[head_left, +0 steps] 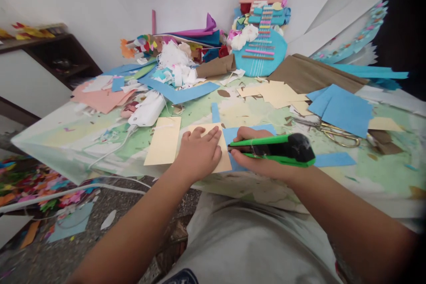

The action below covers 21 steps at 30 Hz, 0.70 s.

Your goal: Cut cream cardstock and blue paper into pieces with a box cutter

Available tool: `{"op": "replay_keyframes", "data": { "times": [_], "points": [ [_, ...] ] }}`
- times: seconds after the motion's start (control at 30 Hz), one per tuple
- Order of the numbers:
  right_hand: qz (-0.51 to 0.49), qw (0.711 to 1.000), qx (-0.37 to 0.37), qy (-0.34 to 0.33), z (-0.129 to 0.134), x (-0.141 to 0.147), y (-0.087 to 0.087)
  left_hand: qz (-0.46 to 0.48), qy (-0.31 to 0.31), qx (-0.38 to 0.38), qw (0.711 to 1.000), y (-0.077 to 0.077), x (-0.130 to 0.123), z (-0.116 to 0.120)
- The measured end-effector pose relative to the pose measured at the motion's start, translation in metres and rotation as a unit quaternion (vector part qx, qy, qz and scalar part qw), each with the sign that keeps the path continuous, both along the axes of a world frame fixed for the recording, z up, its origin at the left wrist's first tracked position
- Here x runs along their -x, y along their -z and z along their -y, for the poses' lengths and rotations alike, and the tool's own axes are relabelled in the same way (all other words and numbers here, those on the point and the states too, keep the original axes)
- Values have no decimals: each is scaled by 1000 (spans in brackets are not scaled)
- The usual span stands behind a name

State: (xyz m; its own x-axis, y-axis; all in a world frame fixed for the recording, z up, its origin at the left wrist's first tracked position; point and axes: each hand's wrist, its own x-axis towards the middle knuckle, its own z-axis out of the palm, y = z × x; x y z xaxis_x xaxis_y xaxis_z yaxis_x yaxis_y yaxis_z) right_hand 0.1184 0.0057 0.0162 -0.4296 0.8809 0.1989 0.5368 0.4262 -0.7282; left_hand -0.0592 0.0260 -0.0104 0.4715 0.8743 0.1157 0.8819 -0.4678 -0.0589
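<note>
My left hand (199, 148) lies palm down on a cream paper piece (224, 162), its fingers stretched out. A second cream paper strip (163, 142) is just left of it. My right hand (254, 153) is wrapped round a green and black stapler (273, 148). The stapler's narrow front end points left, at the right edge of the cream paper under my left hand. Beneath my right hand is a blue paper sheet (233, 135), partly hidden by the hand. Whether the stapler's tip touches the paper, I cannot tell.
Scissors (339, 135) lie under blue sheets (346, 111) at right, near cream scraps (279, 93). A white power bank (146, 108) with a cable sits at left. Behind are paper scraps and a blue paper guitar (262, 53) against the wall. Colourful scraps litter the floor.
</note>
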Motion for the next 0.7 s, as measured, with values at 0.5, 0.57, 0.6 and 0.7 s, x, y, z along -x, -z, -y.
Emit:
{"op": "replay_keyframes", "data": {
  "times": [0.5, 0.57, 0.6, 0.7],
  "points": [
    [49, 999, 10, 18, 16, 2, -9, -5, 0, -1, 1000, 0, 0, 0],
    [43, 999, 2, 23, 18, 1, -7, -2, 0, 0, 1000, 0, 0, 1],
    [39, 999, 0, 22, 19, 1, -7, -1, 0, 0, 1000, 0, 0, 1],
    [35, 999, 5, 14, 23, 1, -7, 2, -1, -4, 1000, 0, 0, 1]
  ]
}}
